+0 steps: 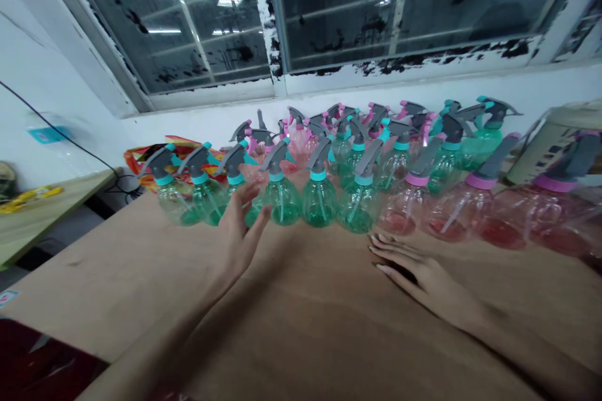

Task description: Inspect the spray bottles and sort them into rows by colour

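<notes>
A row of see-through spray bottles lines the table, green ones with teal collars to the left and pink ones with pink collars to the right, all with grey trigger heads. My left hand [241, 225] is raised in front of a green spray bottle [235, 185], fingers apart; whether it touches the bottle I cannot tell. Beside it stands another green spray bottle [282, 203]. My right hand [414, 272] rests low over the wood with fingers stretched out, just in front of a pink spray bottle [399, 213]. Neither hand holds anything.
The bottles stand on a wooden table [310, 319]. More spray bottles crowd behind the front row against the wall. A red and yellow bag [181, 144] lies at the back left, and a beige container [540, 138] at the back right. A side table [42, 213] is on the left.
</notes>
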The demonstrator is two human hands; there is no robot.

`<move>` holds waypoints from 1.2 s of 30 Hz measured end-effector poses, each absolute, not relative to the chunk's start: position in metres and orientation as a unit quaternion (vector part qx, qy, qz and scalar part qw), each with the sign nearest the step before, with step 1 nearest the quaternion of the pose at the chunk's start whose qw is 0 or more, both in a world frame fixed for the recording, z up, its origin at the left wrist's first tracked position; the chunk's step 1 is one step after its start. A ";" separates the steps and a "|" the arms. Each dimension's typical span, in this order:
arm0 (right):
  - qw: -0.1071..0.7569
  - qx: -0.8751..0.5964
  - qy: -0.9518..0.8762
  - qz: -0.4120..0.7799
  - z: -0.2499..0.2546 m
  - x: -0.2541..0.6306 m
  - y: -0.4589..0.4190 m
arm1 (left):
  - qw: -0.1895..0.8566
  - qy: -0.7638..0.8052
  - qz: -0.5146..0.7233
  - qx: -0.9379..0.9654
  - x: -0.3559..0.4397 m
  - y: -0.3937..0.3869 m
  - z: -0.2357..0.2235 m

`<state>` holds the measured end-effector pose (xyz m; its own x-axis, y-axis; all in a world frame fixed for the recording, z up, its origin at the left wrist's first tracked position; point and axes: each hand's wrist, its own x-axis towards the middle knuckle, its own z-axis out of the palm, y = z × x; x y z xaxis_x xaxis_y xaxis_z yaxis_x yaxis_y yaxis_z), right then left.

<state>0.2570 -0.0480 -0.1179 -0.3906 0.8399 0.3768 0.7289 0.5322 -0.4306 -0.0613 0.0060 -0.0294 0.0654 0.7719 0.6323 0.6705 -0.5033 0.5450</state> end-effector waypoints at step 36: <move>0.292 -0.455 -0.836 0.094 -0.119 0.256 -0.044 | -0.072 0.410 0.194 0.888 -0.021 -0.095 -0.016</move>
